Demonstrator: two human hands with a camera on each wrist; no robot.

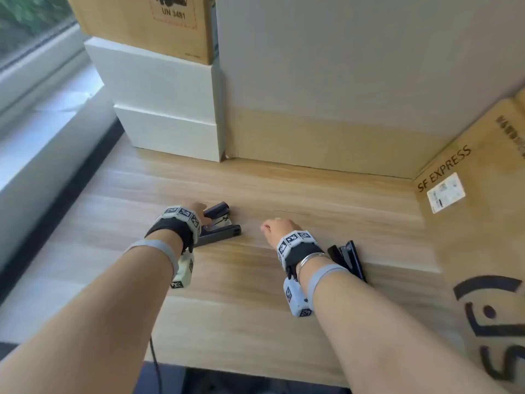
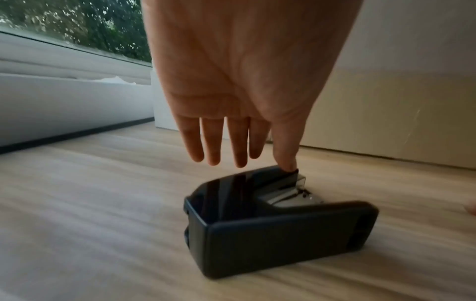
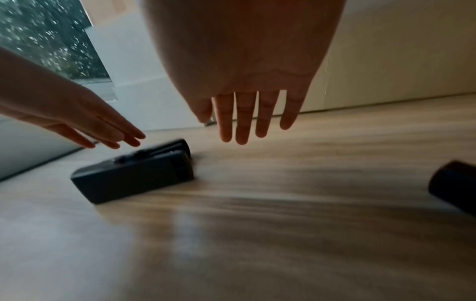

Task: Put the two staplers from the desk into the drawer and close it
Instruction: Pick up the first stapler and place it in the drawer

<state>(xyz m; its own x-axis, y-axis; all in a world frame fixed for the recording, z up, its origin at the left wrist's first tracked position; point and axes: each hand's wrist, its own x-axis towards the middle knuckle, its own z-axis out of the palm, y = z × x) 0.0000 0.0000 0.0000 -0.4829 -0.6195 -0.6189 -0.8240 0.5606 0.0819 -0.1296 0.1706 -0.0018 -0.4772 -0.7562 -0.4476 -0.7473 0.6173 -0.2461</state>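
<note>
The left hand [image 2: 231, 81] hovers with fingers [image 2: 213, 142] straight, thumb tip touching the black stapler [image 2: 270, 220] on the counter [image 1: 284, 308]. The right hand [image 3: 244, 71] (fingers also straight, holding nothing) hangs between it and the second stapler [image 1: 348, 258].

office/storeroom | wood desk [image 1: 284, 194] | staplers [image 1: 221, 226] | courier boxes [image 1: 483, 223] | window [image 1: 28, 24]

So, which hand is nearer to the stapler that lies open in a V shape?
Left. The left hand hovers right over the open stapler, its thumb touching the upper arm. The right hand hangs open above bare desk, off to that stapler's right.
</note>
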